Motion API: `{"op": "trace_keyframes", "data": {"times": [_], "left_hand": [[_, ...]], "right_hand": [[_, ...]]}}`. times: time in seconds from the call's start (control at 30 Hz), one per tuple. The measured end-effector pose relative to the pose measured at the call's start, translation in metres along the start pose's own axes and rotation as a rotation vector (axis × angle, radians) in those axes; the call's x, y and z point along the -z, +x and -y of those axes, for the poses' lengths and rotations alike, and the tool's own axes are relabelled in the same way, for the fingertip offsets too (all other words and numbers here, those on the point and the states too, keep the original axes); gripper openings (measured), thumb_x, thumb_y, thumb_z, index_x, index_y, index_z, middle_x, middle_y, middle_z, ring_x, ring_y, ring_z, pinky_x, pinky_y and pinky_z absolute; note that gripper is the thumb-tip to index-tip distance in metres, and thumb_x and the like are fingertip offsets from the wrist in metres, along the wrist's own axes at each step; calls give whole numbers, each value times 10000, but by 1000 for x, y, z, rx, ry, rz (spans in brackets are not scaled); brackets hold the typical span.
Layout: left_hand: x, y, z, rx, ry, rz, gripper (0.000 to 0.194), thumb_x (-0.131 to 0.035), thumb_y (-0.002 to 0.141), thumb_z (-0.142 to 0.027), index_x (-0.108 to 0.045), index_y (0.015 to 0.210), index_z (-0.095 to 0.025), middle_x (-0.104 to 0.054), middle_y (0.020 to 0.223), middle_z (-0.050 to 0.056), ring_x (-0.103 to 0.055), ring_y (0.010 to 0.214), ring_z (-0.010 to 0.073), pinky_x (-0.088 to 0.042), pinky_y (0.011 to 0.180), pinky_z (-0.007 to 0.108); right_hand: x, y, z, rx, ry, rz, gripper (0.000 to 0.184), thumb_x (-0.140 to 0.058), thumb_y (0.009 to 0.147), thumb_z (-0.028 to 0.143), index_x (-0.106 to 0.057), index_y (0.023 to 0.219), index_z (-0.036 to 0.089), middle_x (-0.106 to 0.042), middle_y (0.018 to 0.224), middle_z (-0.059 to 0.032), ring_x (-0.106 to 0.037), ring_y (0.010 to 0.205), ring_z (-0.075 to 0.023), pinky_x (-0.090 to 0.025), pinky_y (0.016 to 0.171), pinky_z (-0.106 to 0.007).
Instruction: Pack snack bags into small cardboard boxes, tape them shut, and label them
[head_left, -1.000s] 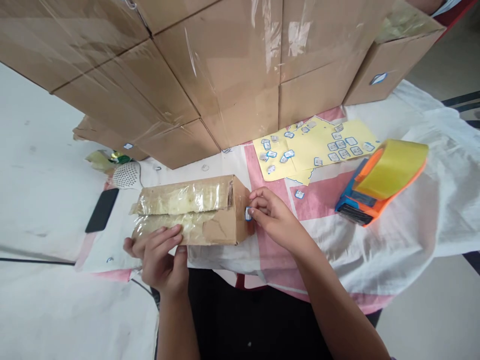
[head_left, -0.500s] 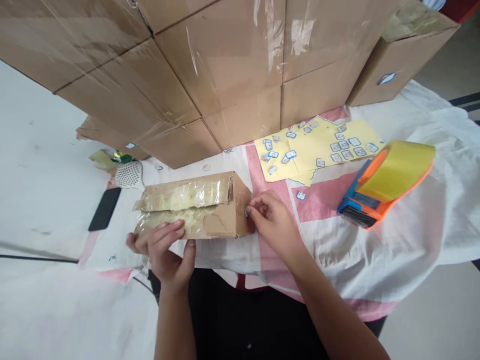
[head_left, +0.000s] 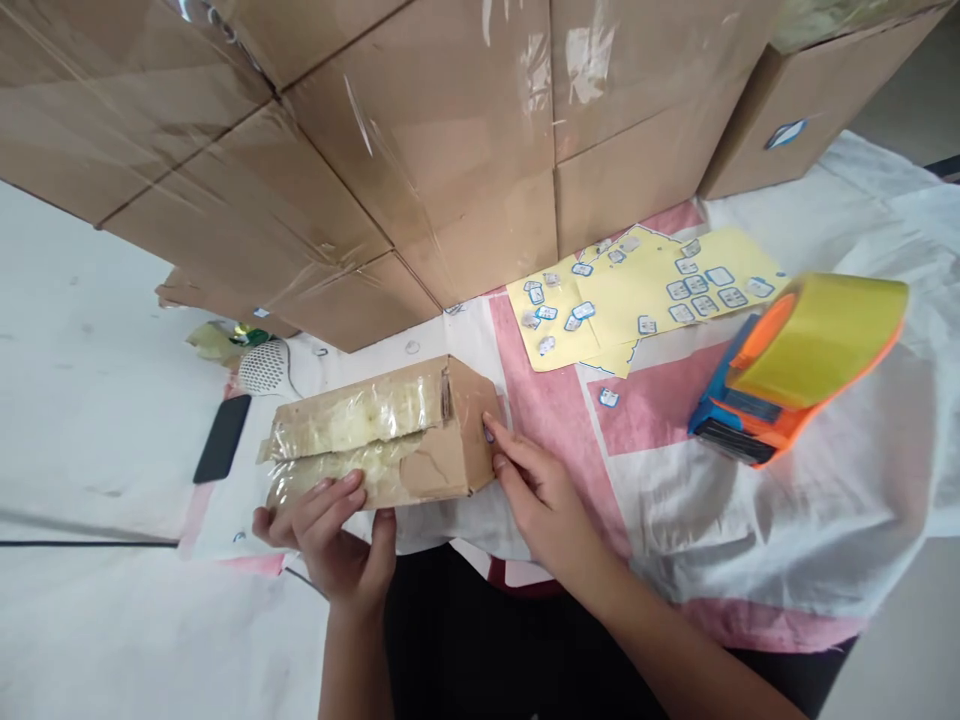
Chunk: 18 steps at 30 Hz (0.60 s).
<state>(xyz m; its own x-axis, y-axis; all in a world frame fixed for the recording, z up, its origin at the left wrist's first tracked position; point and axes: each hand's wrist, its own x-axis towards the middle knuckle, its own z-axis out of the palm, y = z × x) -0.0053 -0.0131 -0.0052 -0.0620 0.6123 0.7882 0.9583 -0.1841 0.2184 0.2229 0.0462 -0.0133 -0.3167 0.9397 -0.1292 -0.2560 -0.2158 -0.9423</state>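
A long brown cardboard box [head_left: 375, 440], its top covered with glossy, yellowish clear tape, lies lengthwise left of the orange-and-blue tape dispenser [head_left: 799, 370]. A gap runs between its top flaps. On the end face toward the dispenser is a small pale label [head_left: 488, 435], mostly hidden.

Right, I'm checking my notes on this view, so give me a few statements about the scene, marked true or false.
1. The left hand touches the cardboard box in front of the person. True.
2. The tape dispenser has orange and blue parts. True.
3. The right hand holds the tape dispenser. False: its fingers are at the box's end.
4. One blue-edged sticker lies off the yellow sheets. True.
5. The black phone lies right of that box. False: it lies to the left.
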Motion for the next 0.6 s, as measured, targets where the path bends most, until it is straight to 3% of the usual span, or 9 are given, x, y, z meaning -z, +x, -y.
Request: {"op": "trace_keyframes", "data": {"times": [0.13,0.23,0.33,0.43,0.6], "left_hand": [[-2,1,-2,7,14,-25,303,-775,755,-235,-584,986,-284,-701,993,45,-591,1058,271,-140,1226,646],[-6,4,-4,33,28,-57,244,-757,776,-276,-584,948,-276,-698,981,46,-613,1044,271,-128,1238,654],[-11,6,-4,60,42,-93,220,-736,790,-332,-569,920,-273,-692,973,47,-629,1030,274,-121,1242,661],[-13,8,0,56,45,-102,229,-727,783,-367,-560,909,-274,-688,962,49,-639,1014,280,-110,1249,662],[-14,9,2,61,49,-111,242,-728,769,-380,-553,899,-275,-681,955,46,-640,995,282,-118,1244,671]], "right_hand": [[9,5,10,-14,-70,57,453,-528,1022,327,-578,1473,330,-699,1251,-49,-635,1209,-229,-524,1077,-436],[18,8,16,-79,-97,44,471,-582,983,327,-603,1453,313,-732,1089,-46,-671,994,-227,-577,921,-420],[22,8,17,-109,-153,57,451,-590,970,329,-638,1419,311,-714,943,-26,-634,850,-202,-559,781,-365],[24,6,19,-91,-218,112,493,-584,962,311,-599,1455,316,-682,898,-4,-579,762,-169,-508,687,-314],[31,7,26,-105,-233,113,415,-591,946,319,-704,1342,266,-670,923,-22,-561,766,-167,-481,686,-316]]}}
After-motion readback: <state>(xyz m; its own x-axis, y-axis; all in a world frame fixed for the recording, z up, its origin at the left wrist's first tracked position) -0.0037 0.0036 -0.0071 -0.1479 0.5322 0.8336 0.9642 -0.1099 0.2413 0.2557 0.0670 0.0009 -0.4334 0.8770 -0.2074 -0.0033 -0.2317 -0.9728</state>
